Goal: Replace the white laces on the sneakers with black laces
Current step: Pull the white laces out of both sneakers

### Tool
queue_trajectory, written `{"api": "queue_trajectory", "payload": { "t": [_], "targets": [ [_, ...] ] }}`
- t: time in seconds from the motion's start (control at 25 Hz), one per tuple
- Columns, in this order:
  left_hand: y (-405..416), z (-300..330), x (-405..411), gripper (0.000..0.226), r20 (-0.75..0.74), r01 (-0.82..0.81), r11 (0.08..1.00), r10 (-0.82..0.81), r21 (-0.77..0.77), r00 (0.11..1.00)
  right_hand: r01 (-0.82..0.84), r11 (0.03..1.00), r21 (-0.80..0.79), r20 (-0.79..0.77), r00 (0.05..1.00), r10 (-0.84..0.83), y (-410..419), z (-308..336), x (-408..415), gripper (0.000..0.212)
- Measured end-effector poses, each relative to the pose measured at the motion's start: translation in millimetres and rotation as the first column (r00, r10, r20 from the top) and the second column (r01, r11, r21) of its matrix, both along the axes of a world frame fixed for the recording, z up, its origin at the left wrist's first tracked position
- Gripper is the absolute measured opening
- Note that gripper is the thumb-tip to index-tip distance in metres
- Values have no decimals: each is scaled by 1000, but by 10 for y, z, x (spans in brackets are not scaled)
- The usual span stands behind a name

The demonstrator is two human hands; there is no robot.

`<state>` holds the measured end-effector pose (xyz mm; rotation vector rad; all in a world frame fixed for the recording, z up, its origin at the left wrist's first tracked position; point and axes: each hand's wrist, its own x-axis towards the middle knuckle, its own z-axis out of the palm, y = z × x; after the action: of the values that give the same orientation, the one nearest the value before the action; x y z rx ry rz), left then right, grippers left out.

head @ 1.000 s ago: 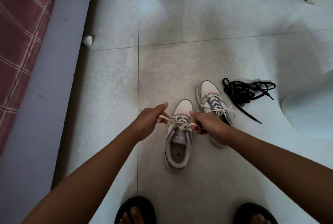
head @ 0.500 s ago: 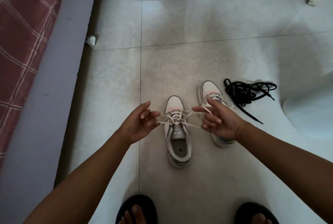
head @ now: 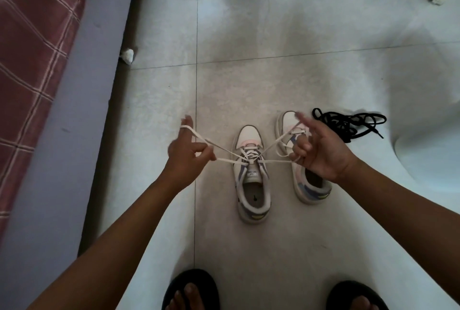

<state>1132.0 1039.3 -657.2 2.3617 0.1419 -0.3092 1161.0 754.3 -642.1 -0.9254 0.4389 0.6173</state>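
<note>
Laces (head: 225,154) pulled out sideways from the near sneaker (head: 252,180). My left hand (head: 186,152) and right hand (head: 321,150) each pinch one white end. Black laces (head: 348,124) sit on the floor (head: 249,85).

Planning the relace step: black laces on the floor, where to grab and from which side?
Judging by its pose, pinch the loose end with the aglet that trails out at the lower right of the black laces, coming from above on the right. The rest is a tangled heap lying flat on the tile floor, beside the right sneaker, so grabbing the middle would likely lift a knot.
</note>
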Motion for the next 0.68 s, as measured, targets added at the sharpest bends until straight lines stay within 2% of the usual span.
{"api": "queue_trajectory", "payload": {
  "t": [0.04,0.08,0.12,0.2,0.24,0.28,0.32,0.36,0.4,0.48,0.52,0.56,0.6,0.68],
  "targets": [
    [28,-38,-11,22,41,31,981,-40,192,998,18,996,-84,84,996,-11,-10,6,1,38],
    [45,-63,-17,21,45,39,946,-56,321,997,40,979,-202,188,982,-1,-30,14,2,51],
    [60,-82,-23,22,15,34,925,-43,378,999,64,938,-341,291,956,41,-49,43,-6,65],
    [74,-106,-22,25,-127,0,933,49,360,991,176,825,-537,473,873,122,-78,84,-17,79],
    [80,-102,-18,26,-212,-26,948,98,317,972,250,786,-565,531,839,115,-95,92,-14,76],
    [99,-112,-1,27,-279,-111,971,169,211,946,323,739,-592,558,825,86,-115,92,16,63],
    [117,-114,12,28,-335,-229,970,243,81,910,347,659,-667,526,846,86,-169,108,81,39],
    [129,-118,12,28,-390,-306,952,287,14,875,277,564,-778,420,897,139,-230,123,160,11],
    [114,-110,10,29,-425,-324,946,299,14,854,132,450,-883,255,941,223,-303,94,222,22],
    [6,-114,4,34,-358,-172,964,236,204,903,-114,290,-950,3,926,377,-306,36,224,38],
    [-108,-130,15,30,-290,-81,957,165,280,943,-146,196,-970,-42,890,455,-213,-10,178,35],
    [-264,-126,39,23,-249,-15,956,92,293,964,-161,132,-978,-64,838,542,-58,-38,100,29],
    [-431,-137,71,20,-236,49,957,20,286,972,-172,98,-980,-76,782,619,104,-101,27,22],
    [-711,-176,188,23,-254,148,943,-71,297,965,-175,87,-981,-64,708,703,397,-234,-49,15]
  ]
}}
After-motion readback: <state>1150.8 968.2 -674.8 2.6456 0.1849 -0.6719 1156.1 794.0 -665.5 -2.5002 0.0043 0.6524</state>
